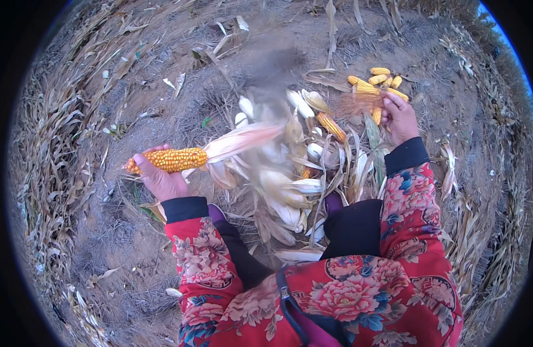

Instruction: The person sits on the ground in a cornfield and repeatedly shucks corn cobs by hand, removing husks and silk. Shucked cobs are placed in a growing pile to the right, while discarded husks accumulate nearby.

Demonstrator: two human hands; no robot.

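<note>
At the nine o'clock side of the view, dry maize stalks (52,150) lie flattened across the bare soil (162,110). Just inward of them, the left hand (160,180) has its grip closed around a shucked corn cob (171,159), yellow-orange kernels bare, lying roughly level with its tip pointing toward nine o'clock. From the cob's butt a pale husk (243,140) trails toward three o'clock, blurred by motion and attached to the cob as far as can be told. The left sleeve (203,260) is red with a flower print and a dark cuff.

At the centre lies a heap of stripped husks (281,191), cream and tan, between the person's knees, which show in dark trousers (353,228). One loose ear (331,126) with orange kernels rests on the heap toward one o'clock.

Further to the two o'clock side, the right hand (398,118) reaches out over the ground, fingers curled; whether its grip holds anything I cannot tell, since a blurred yellowish cob (362,101) sits just beside the fingers. Just beyond the hand, a small pile of husked ears (385,80) lies on the soil. At the three o'clock rim, more dry leaves and stalks (486,231) cover the ground.
</note>
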